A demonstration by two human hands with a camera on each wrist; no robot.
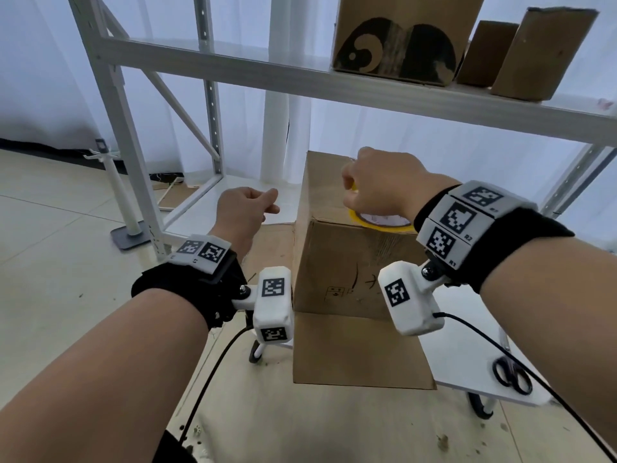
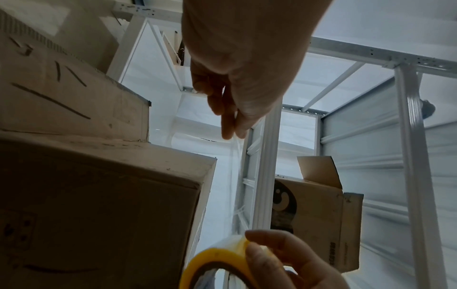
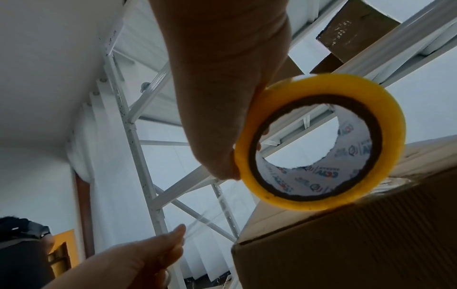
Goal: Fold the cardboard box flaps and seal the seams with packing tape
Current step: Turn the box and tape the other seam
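Observation:
A brown cardboard box stands on a small white table, its top flaps folded shut and a lower flap hanging down at the front. My right hand grips a yellow roll of clear packing tape just over the box's top near edge; the roll shows large in the right wrist view. My left hand hovers left of the box and pinches the free end of the clear tape strip, which stretches from those fingertips to the roll.
A white metal shelf rack stands behind, with several cardboard boxes on its upper shelf. Black scissors lie on the white table to the right. A white stand is on the tiled floor at left. Cables trail from both wrist cameras.

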